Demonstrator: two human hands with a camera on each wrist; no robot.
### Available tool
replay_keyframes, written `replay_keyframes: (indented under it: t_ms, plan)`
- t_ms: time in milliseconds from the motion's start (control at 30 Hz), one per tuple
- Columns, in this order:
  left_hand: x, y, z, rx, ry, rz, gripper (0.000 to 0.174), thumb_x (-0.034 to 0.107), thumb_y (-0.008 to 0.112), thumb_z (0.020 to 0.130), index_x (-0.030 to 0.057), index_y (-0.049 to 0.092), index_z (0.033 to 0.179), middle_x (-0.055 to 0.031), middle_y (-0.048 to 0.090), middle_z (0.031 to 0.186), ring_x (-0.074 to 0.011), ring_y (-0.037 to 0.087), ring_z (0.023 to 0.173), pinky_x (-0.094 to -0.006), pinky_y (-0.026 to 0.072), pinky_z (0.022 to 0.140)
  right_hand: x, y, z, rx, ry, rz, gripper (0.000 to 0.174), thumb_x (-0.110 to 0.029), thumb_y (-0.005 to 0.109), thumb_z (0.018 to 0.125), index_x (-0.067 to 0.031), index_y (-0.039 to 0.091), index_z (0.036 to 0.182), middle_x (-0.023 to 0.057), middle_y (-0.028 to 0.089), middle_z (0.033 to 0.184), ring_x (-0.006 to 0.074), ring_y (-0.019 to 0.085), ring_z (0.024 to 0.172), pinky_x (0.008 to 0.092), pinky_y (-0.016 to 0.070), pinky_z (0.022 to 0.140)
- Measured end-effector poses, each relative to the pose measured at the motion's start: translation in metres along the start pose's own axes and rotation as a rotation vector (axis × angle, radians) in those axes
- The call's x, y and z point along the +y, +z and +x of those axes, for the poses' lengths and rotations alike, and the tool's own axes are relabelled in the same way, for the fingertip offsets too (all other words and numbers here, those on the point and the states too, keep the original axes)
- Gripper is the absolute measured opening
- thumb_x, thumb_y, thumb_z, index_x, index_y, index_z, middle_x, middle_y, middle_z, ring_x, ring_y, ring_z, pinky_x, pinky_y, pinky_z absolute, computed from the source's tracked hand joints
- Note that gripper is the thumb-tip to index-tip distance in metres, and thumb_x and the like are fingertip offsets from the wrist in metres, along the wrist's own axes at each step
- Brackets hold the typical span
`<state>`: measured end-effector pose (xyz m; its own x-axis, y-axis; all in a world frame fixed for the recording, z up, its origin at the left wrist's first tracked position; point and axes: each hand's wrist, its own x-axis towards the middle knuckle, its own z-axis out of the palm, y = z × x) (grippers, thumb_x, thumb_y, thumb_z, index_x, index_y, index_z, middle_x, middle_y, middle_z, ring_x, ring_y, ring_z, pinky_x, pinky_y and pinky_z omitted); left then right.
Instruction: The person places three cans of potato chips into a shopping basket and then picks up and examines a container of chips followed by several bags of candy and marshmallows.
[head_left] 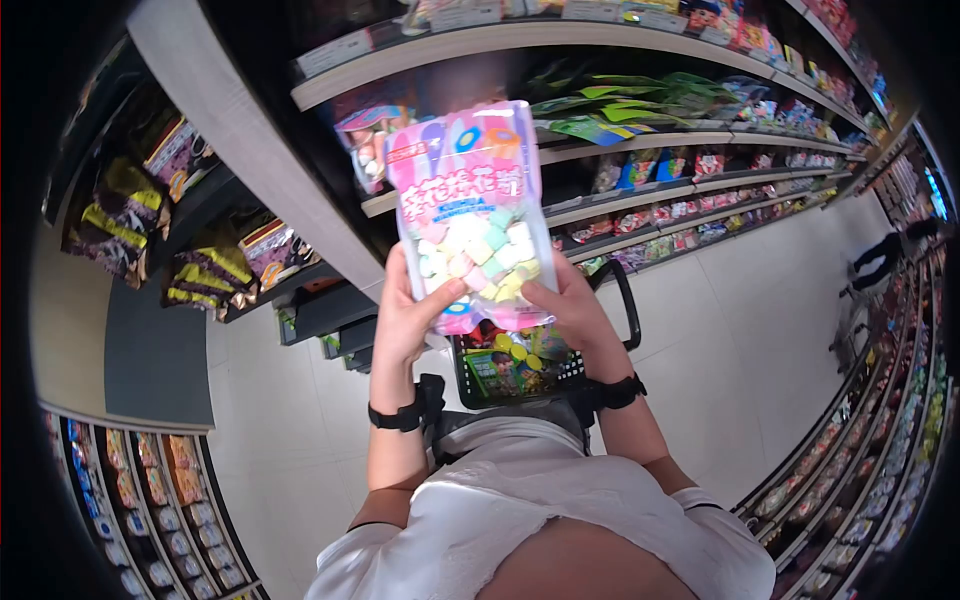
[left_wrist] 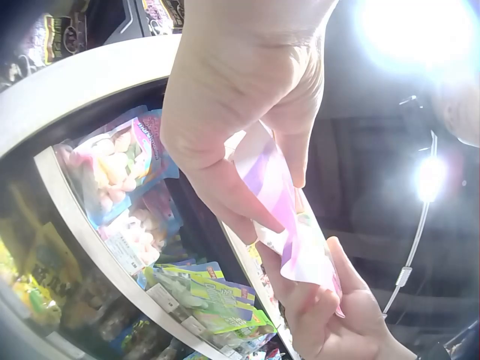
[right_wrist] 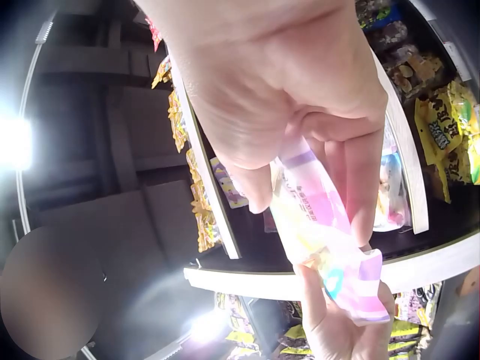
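Note:
A pink and clear bag of pastel marshmallows (head_left: 475, 215) is held upright between two hands in the head view, its printed front facing the camera. The left hand (head_left: 410, 305) pinches its lower left edge, thumb on the front. At the lower right edge the right hand (head_left: 578, 305) grips it the same way. The left wrist view shows the bag (left_wrist: 274, 187) edge-on, with the left hand (left_wrist: 240, 112) above and the right hand (left_wrist: 345, 315) beyond. In the right wrist view the right hand (right_wrist: 292, 97) holds the bag (right_wrist: 315, 202), fingers behind it.
Below the hands is a black basket (head_left: 520, 395) with colourful packages in it. Shelves of bagged sweets (head_left: 690, 185) stand ahead, and dark and yellow bags (head_left: 210, 275) hang at the left. More racks (head_left: 850, 450) curve along the right. A person in dark clothes (head_left: 880, 255) is farther off.

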<state>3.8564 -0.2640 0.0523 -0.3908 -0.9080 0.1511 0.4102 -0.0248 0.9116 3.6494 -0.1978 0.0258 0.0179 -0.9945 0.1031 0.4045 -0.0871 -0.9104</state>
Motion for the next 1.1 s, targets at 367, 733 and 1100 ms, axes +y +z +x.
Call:
replay_keyframes:
  t_ms: [367, 733, 1100]
  plan:
    - [0.008, -0.023, -0.010, -0.005, 0.078, -0.086, 0.065, 0.014, 0.068, 0.091, 0.0024, 0.032, 0.144, -0.0109, 0.050, 0.138, -0.0173, 0.049, 0.126, -0.0333, 0.0396, 0.104, -0.010, 0.022, 0.011, -0.041, 0.059, 0.030, 0.045, -0.021, 0.054, 0.100, -0.0004, 0.044, 0.138, 0.0071, 0.059, 0.125, 0.0129, 0.058, 0.112, 0.0297, 0.0473, 0.095]
    - [0.011, -0.040, -0.003, 0.005, 0.066, -0.088, 0.060, 0.010, 0.063, 0.094, 0.0028, 0.032, 0.145, -0.0115, 0.050, 0.138, -0.0175, 0.048, 0.127, -0.0332, 0.0401, 0.104, -0.003, 0.029, 0.037, 0.000, 0.133, 0.029, 0.047, -0.028, 0.047, 0.103, -0.0001, 0.042, 0.140, 0.0084, 0.058, 0.128, 0.0149, 0.056, 0.116, 0.0320, 0.0445, 0.098]
    - [0.009, -0.046, 0.009, 0.014, 0.011, -0.083, 0.066, 0.014, 0.062, 0.095, 0.0023, 0.027, 0.149, -0.0127, 0.047, 0.143, -0.0213, 0.048, 0.129, -0.0350, 0.0415, 0.104, 0.007, 0.026, 0.049, 0.005, 0.149, 0.124, 0.044, -0.027, 0.045, 0.104, -0.0012, 0.042, 0.139, 0.0091, 0.058, 0.128, 0.0169, 0.060, 0.113, 0.0338, 0.0519, 0.091]
